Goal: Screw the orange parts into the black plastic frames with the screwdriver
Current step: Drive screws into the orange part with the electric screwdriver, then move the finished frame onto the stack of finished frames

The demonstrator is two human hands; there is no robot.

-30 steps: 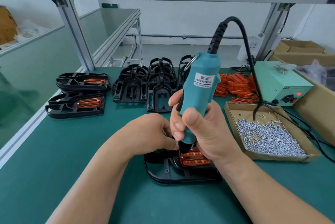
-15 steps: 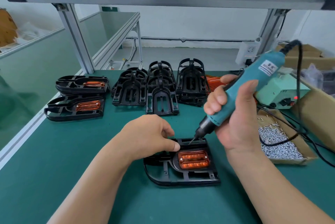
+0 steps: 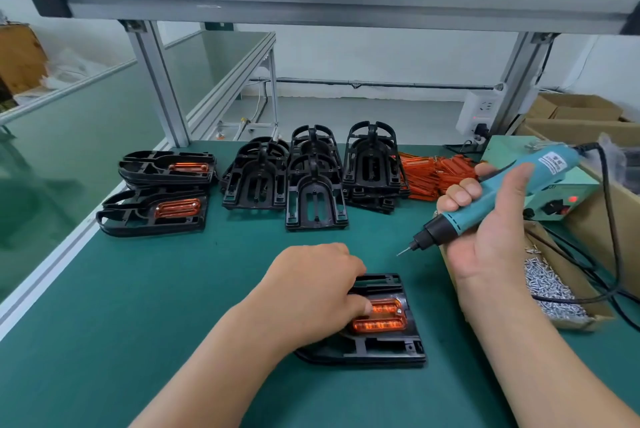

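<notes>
Grips teal screwdriver [image 3: 460, 219] in right hand [image 3: 485, 244], tip in the air above green counter [image 3: 173, 289]. Holds black frame [image 3: 381, 351] with left hand [image 3: 311, 289], thumb on orange part [image 3: 381, 323].

Factory assembly station: a green-matted bench [image 3: 173, 306] under an aluminium extrusion frame [image 3: 311, 1]. Batch work laid out in quantity — stacked black plastic frames [image 3: 315, 185], a heap of orange parts [image 3: 433, 174], a cardboard tray of loose screws [image 3: 550, 285], a corded electric screwdriver [image 3: 502, 192], a power unit [image 3: 554, 199] lit red, cartons [image 3: 575, 109] alongside.
</notes>
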